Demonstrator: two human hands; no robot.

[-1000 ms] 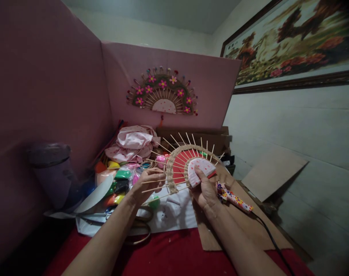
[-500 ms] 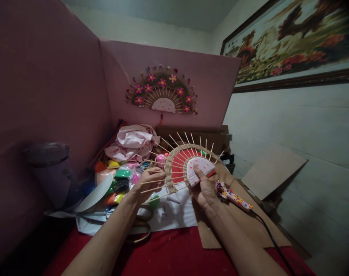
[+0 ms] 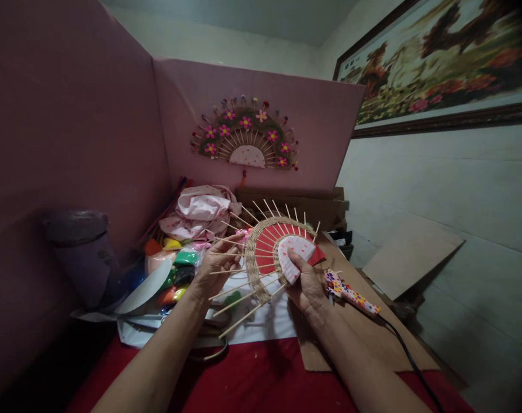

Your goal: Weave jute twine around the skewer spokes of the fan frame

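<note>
A half-round craft fan [image 3: 265,246] is held up in front of me. It has thin wooden sticks, a band of woven twine, a red layer behind and a white, red-dotted semicircle at its base. My right hand [image 3: 308,284] grips that base, thumb pressed on the dotted face. At the fan's left edge, my left hand [image 3: 218,264] has its fingers closed about the protruding sticks; the exact pinch is partly hidden. Just right of my right hand lies a flower-patterned glue gun [image 3: 351,295] with a black cord.
A finished fan with flowers [image 3: 246,135] hangs on the pink panel [image 3: 179,92]. Bags of coloured clay [image 3: 186,258], crumpled dotted cloth [image 3: 203,206] and scissors [image 3: 213,353] lie at left. Cardboard [image 3: 321,350] covers the right of the red cloth [image 3: 261,378].
The fan has turned anticlockwise, its lower left sticks swinging down towards me. My left hand has moved slightly up along the stick edge, while my right hand keeps its grip.
</note>
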